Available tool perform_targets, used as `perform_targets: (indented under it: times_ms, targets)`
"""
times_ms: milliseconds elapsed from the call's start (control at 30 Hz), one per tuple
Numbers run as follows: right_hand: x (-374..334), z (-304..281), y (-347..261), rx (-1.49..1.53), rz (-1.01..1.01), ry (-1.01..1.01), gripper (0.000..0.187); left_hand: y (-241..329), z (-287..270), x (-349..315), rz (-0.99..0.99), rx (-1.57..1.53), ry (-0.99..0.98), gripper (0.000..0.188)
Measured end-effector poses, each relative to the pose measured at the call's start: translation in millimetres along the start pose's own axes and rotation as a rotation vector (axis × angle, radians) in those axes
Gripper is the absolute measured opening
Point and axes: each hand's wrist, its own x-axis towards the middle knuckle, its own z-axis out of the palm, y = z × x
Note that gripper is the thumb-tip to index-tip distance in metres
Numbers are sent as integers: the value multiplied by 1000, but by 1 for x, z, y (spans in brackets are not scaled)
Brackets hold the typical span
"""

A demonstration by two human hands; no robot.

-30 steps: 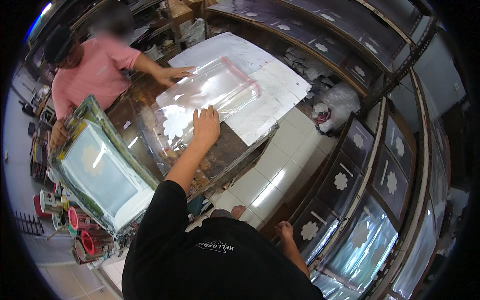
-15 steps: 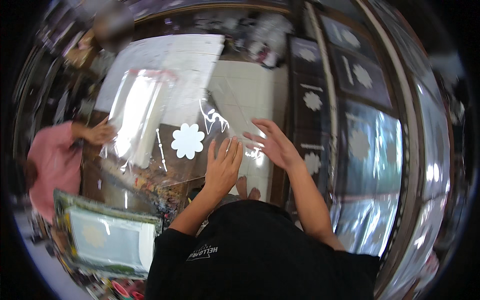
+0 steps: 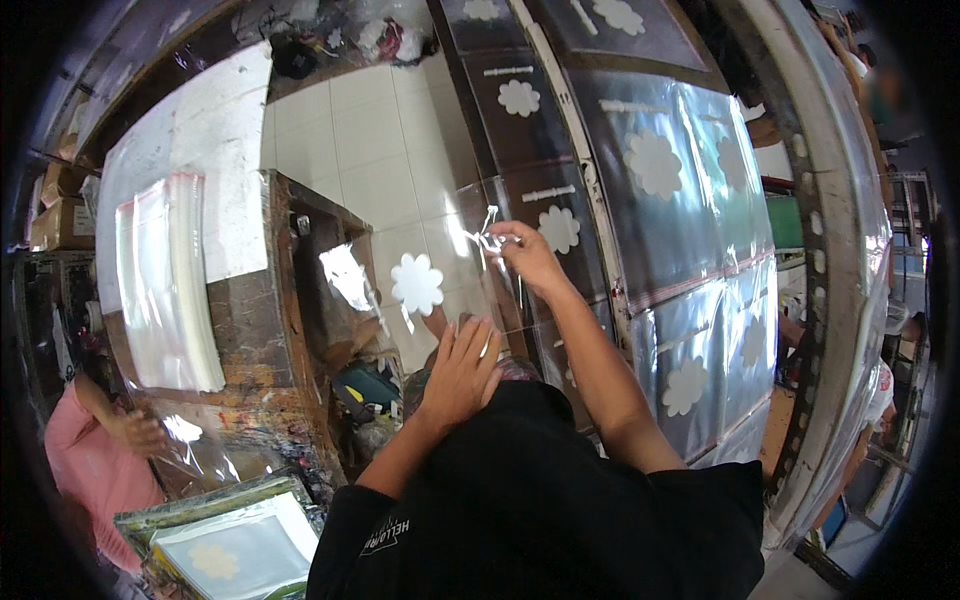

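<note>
A clear plastic bag (image 3: 450, 268) printed with a white flower (image 3: 417, 285) is spread in front of me, over the gap between the table and a rack. At its far right part, my right hand (image 3: 522, 252) pinches the crinkled plastic between thumb and fingers. My left hand (image 3: 462, 368) lies along the bag's near edge, fingers stretched out flat and touching it. Bright glare hides some of the bag's outline. On the rack to the right lie several similar flower-printed bags (image 3: 655, 165).
A stack of clear bags (image 3: 165, 285) rests on the stained wooden table (image 3: 245, 320), beside white sheets (image 3: 190, 130). A framed printing screen (image 3: 235, 550) sits at the near left. A co-worker in a pink shirt (image 3: 90, 450) reaches toward the table. Tiled floor (image 3: 365, 130) shows beyond the bag.
The printed bag has come off the table edge toward the rack as my view turned right. My right hand has closed from spread fingers to a pinch on the plastic.
</note>
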Motion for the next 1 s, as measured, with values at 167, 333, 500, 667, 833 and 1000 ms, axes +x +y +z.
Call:
perform_targets:
  times_ms: [167, 333, 500, 667, 833, 1000]
  targets:
    - [17, -52, 63, 45, -72, 265, 33, 1, 40, -47, -169, -265, -43, 61]
    - [24, -99, 117, 263, -86, 493, 40, -28, 112, -111, -428, -338, -121, 53]
    - [11, -132, 172, 562, -105, 774, 45, -43, 178, -175, -596, -325, -262, 47]
    - [-7, -169, 264, 794, -156, 973, 37, -40, 196, -206, -696, -395, -475, 47]
    - [-12, -148, 299, 710, -28, 1225, 25, -48, 188, -217, -760, -362, -620, 46]
    - [-13, -143, 311, 776, -29, 1269, 22, -58, 191, -220, -764, -346, -597, 45]
